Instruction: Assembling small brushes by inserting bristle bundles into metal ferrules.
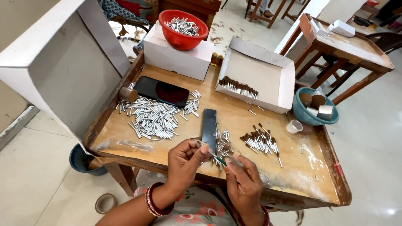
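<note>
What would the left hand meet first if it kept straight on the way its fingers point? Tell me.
The left hand points up and right, toward the dark flat bar standing just beyond its fingertips; likely that comes first, though depth is unclear.

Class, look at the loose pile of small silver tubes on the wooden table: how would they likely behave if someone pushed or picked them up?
The silver tubes look round and thin, so a push would probably send them rolling and scattering across the wooden table. They seem light for their size, since many lie heaped loosely. Their smooth, shiny surface suggests they may slip when pinched singly.
</note>
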